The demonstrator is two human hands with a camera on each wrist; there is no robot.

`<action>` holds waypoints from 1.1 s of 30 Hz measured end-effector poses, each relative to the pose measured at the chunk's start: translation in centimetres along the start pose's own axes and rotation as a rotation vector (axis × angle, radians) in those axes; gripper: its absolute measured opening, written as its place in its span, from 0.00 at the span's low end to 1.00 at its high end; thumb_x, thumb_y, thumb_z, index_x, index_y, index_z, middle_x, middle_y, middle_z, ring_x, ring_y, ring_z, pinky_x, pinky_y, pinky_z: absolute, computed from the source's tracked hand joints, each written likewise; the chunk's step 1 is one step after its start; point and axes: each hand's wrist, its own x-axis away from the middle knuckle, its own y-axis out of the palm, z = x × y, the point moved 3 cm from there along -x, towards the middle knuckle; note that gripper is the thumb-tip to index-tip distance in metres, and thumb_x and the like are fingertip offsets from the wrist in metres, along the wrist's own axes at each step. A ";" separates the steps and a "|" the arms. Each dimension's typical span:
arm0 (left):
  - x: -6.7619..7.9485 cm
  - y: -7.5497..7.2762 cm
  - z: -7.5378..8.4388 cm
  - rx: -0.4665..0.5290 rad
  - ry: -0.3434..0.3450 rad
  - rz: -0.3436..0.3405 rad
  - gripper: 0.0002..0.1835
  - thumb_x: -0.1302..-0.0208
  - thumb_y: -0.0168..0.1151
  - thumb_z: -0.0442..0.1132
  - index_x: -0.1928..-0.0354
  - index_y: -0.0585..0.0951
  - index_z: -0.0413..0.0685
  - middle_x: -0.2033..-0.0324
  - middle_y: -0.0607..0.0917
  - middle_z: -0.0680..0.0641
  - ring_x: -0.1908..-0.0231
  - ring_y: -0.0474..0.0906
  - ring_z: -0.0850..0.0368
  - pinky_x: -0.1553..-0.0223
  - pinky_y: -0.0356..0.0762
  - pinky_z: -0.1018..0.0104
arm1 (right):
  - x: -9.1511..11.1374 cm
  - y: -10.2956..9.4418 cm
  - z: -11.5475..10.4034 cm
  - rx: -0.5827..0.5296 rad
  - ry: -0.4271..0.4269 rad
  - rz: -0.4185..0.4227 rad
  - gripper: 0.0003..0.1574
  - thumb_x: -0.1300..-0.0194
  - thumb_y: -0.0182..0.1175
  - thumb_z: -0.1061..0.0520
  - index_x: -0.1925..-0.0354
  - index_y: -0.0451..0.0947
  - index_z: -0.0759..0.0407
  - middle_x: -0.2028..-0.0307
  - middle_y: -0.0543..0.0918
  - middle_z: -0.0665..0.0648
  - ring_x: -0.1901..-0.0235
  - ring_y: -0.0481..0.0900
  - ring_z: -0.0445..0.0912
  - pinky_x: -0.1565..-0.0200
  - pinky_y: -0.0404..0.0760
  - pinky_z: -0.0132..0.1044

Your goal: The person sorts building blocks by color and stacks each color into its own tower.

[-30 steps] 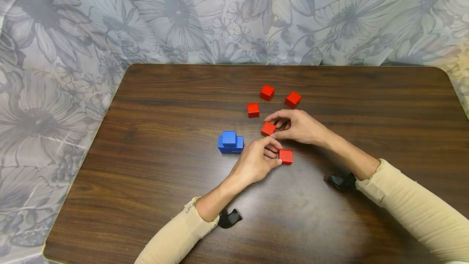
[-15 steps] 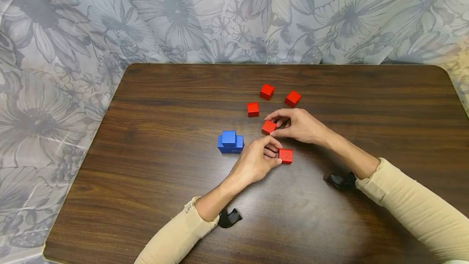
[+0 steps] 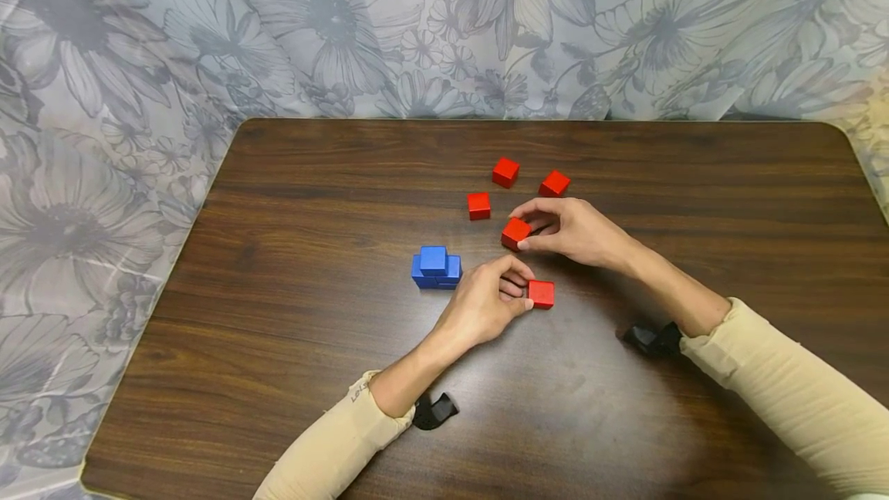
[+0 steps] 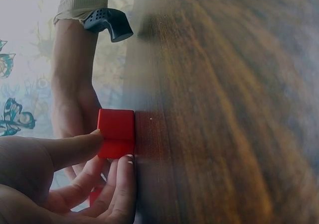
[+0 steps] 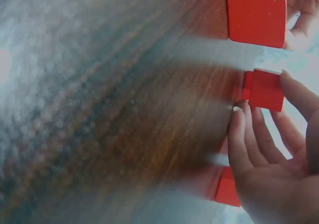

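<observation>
My left hand (image 3: 486, 299) pinches a red cube (image 3: 541, 295) between thumb and fingers; in the left wrist view that cube (image 4: 116, 133) sits on the table. Farther back, my right hand (image 3: 579, 231) grips a second red cube (image 3: 515, 234) by its thumb and fingertips. The right wrist view shows this cube (image 5: 268, 89) seemingly a little off the tabletop, with the left hand's cube (image 5: 256, 17) above it in the picture. Left of my left hand stands a small stack of blue blocks (image 3: 435, 268), one block on top of the others.
Three loose red cubes lie beyond my right hand: one at the left (image 3: 478, 206), one at the back (image 3: 505, 172) and one at the right (image 3: 554, 184). The brown wooden table (image 3: 292, 346) ends at a floral cloth (image 3: 333, 29) behind.
My right hand has shifted slightly back and to the right, carrying its red cube away from the left hand. The left hand and its cube stay put.
</observation>
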 end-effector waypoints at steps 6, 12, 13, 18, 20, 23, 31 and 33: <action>0.0 0.0 0.0 0.004 -0.007 0.003 0.14 0.42 0.73 0.32 0.55 0.83 0.50 0.60 0.85 0.54 0.63 0.82 0.65 0.60 0.78 0.75 | 0.4 -0.4 0.0 -0.010 0.030 0.024 0.24 0.40 0.72 0.58 0.45 0.80 0.53 0.49 0.83 0.51 0.57 0.85 0.44 0.59 0.79 0.30; 0.1 0.1 0.0 0.005 -0.010 0.003 0.14 0.42 0.73 0.32 0.56 0.83 0.51 0.61 0.85 0.54 0.63 0.82 0.65 0.60 0.78 0.76 | 1.0 -0.6 0.0 -0.022 0.016 0.055 0.25 0.39 0.72 0.57 0.44 0.80 0.52 0.49 0.83 0.52 0.55 0.85 0.46 0.58 0.80 0.31; 0.1 0.1 0.0 0.004 -0.010 0.004 0.14 0.42 0.73 0.32 0.56 0.83 0.51 0.61 0.85 0.54 0.63 0.82 0.65 0.60 0.78 0.76 | 1.1 -0.7 0.0 -0.030 0.011 0.063 0.25 0.39 0.72 0.56 0.44 0.80 0.52 0.50 0.83 0.52 0.55 0.85 0.45 0.58 0.80 0.31; 0.1 0.1 0.1 -0.006 -0.012 0.007 0.14 0.42 0.73 0.33 0.55 0.83 0.51 0.61 0.86 0.53 0.63 0.82 0.66 0.60 0.78 0.75 | 1.7 -1.2 -0.2 -0.067 -0.011 0.105 0.25 0.39 0.72 0.55 0.43 0.80 0.50 0.50 0.82 0.50 0.55 0.84 0.44 0.57 0.80 0.30; 0.0 0.1 0.1 -0.009 -0.013 0.008 0.14 0.42 0.73 0.33 0.55 0.83 0.51 0.61 0.86 0.53 0.63 0.82 0.66 0.60 0.78 0.75 | 1.9 -1.4 -0.1 -0.075 -0.015 0.114 0.25 0.39 0.72 0.54 0.43 0.79 0.50 0.51 0.83 0.49 0.55 0.84 0.44 0.58 0.80 0.29; 0.1 0.1 0.0 -0.010 -0.018 0.008 0.14 0.42 0.73 0.33 0.55 0.83 0.51 0.61 0.86 0.54 0.63 0.82 0.66 0.60 0.78 0.75 | 2.2 -1.7 0.0 -0.083 -0.015 0.127 0.25 0.39 0.72 0.55 0.43 0.80 0.50 0.51 0.83 0.48 0.54 0.83 0.43 0.58 0.80 0.29; 0.0 0.1 0.0 -0.005 -0.014 0.008 0.14 0.42 0.73 0.33 0.55 0.83 0.50 0.61 0.86 0.54 0.63 0.82 0.67 0.60 0.78 0.75 | 3.3 -2.2 0.2 -0.074 0.007 0.152 0.24 0.38 0.71 0.53 0.43 0.81 0.47 0.48 0.83 0.48 0.54 0.82 0.41 0.56 0.79 0.27; 0.0 0.1 0.1 -0.005 -0.014 0.008 0.14 0.42 0.73 0.33 0.55 0.83 0.50 0.61 0.86 0.54 0.63 0.82 0.67 0.60 0.78 0.75 | 3.7 -2.3 0.2 -0.063 0.004 0.157 0.24 0.39 0.72 0.54 0.44 0.81 0.46 0.48 0.83 0.48 0.55 0.82 0.41 0.57 0.79 0.26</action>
